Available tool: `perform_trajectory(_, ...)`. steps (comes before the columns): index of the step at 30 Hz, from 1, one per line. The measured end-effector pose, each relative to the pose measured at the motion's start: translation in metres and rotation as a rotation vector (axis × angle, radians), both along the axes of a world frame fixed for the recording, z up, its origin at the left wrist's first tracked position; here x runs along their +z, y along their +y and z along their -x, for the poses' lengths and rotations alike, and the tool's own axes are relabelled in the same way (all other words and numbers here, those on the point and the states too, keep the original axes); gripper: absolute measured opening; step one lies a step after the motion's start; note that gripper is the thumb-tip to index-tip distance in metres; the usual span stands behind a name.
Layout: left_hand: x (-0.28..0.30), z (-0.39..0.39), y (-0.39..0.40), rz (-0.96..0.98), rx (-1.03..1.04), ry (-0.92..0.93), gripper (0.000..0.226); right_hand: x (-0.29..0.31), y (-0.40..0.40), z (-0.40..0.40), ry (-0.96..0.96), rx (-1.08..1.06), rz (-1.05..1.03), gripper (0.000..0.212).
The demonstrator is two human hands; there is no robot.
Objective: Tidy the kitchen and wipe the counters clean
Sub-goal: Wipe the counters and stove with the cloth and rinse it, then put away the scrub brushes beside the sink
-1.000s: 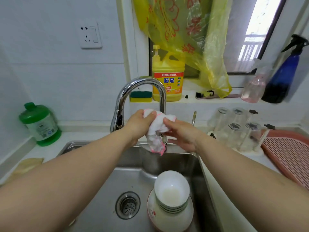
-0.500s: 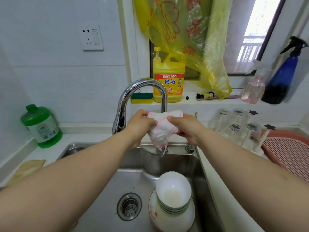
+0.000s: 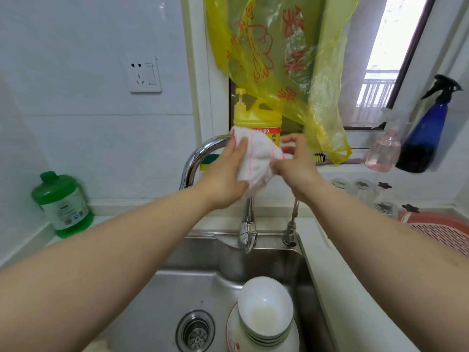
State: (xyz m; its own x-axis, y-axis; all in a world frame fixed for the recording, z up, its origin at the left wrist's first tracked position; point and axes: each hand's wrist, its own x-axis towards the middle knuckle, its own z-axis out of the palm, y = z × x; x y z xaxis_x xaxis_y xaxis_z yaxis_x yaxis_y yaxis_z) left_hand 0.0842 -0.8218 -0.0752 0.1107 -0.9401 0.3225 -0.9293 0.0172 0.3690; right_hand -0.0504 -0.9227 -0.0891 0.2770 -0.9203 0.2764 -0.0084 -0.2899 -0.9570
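The left hand [image 3: 225,174] grips the white cloth [image 3: 256,158] from its left side, thumb laid across the front of the fabric. The right hand [image 3: 291,163] pinches the cloth's right edge with curled fingers. The cloth is bunched between both hands, held in the air above the sink [image 3: 157,301] and in front of the arch of the faucet [image 3: 200,158], apart from the tabletop [image 3: 355,288]. The fabric hangs in folds, with a pink stitched border showing.

Risk: if the cloth is wet, it is likely to drip, and any water would land on the stacked bowls [image 3: 266,306] directly below. A loose pinch at the right edge could let the cloth fall into the sink onto the dishes. Whether water is running from the spout cannot be determined.

Surroundings: a yellow detergent bottle [image 3: 256,118] stands on the sill just behind the cloth, partly covered by a hanging yellow plastic bag [image 3: 279,59]. A green bottle [image 3: 63,204] stands on the left tabletop. Glass jars [image 3: 360,189] and a red basket [image 3: 441,232] occupy the right tabletop and would obstruct a wiping pass there. A pink spray bottle [image 3: 383,153] and a blue spray bottle [image 3: 426,133] stand near the window
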Motion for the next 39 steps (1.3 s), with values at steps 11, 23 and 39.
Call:
perform_trajectory(11,0.067,-0.052,-0.036,-0.046,0.375,0.048,0.070,0.051,-0.048,-0.083,0.462,0.047,0.260,0.031)
perform_trajectory(23,0.036,-0.061,-0.028,0.076,0.246,0.097,0.048,0.043,-0.026,-0.075,0.417,0.157,0.385,0.037)
perform_trajectory(39,0.008,-0.060,-0.018,-0.047,0.455,-0.061,0.075,0.025,-0.011,-0.068,0.711,0.098,0.512,0.050)
